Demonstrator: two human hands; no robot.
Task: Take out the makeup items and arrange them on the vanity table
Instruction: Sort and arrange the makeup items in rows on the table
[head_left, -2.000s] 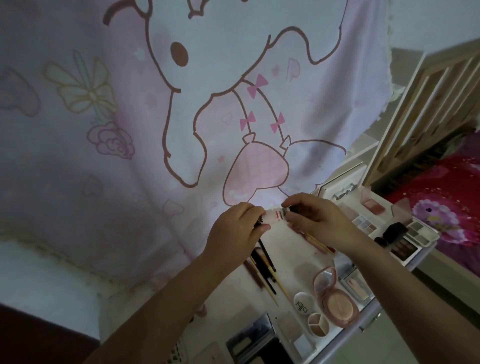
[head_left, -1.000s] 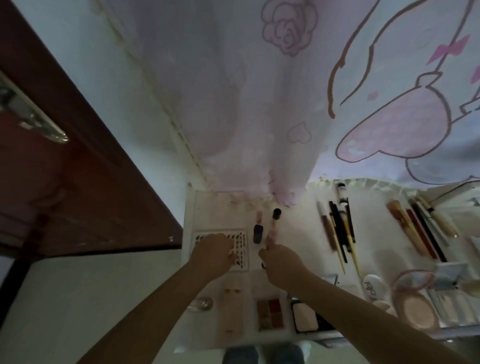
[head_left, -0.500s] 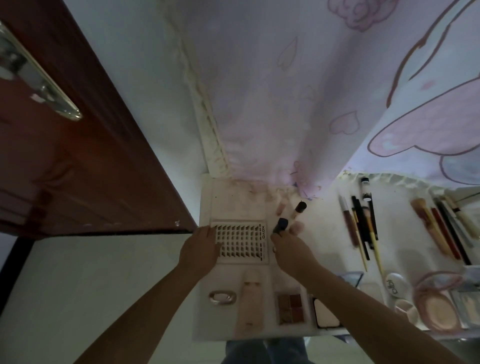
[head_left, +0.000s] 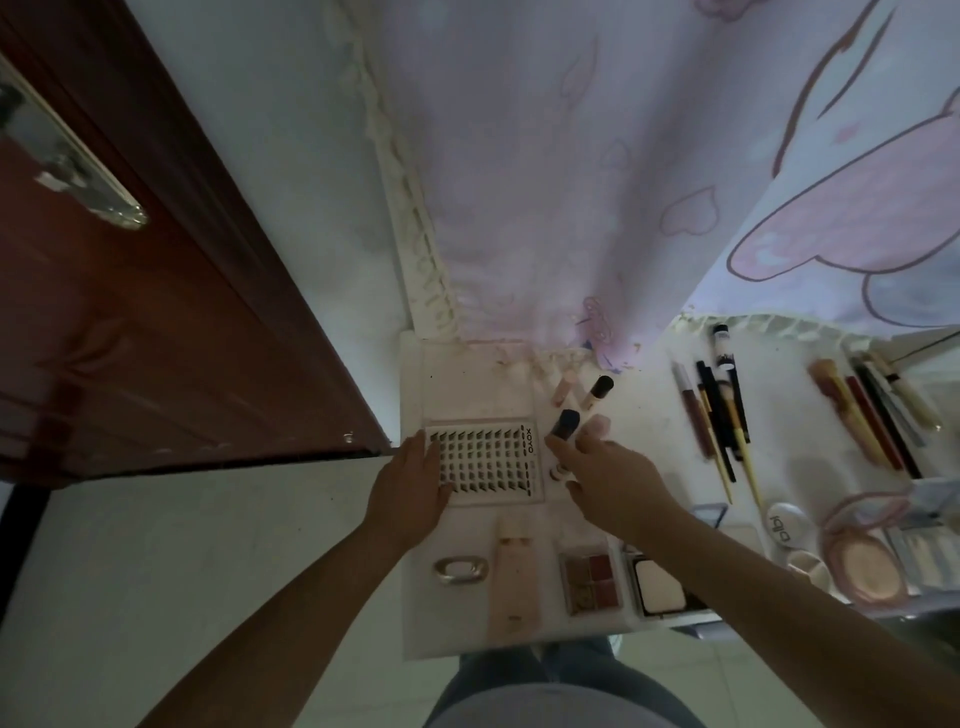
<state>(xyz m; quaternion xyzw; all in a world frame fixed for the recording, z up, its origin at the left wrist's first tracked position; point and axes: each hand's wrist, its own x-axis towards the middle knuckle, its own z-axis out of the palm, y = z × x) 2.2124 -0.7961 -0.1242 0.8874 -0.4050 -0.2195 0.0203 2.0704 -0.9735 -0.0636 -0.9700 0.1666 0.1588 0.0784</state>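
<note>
Counter (head_left: 457, 374) white, against pink curtain (head_left: 597, 182). Lash tray (head_left: 485, 462) flat at counter's left, long axis left-right. Your left hand (head_left: 410, 493) rests on tray's left edge, fingers straight, released. Your right hand (head_left: 608, 478) at dark-capped tube (head_left: 565, 423), fingers pinching its lower end; tube lies cap away from you, tilted right.

A dim room holds a white table (head_left: 415, 597) against a pale wall (head_left: 291, 130), a dark reddish wooden door (head_left: 130, 322) at left, and a pink cartoon-printed curtain (head_left: 649, 156) hanging behind.
</note>
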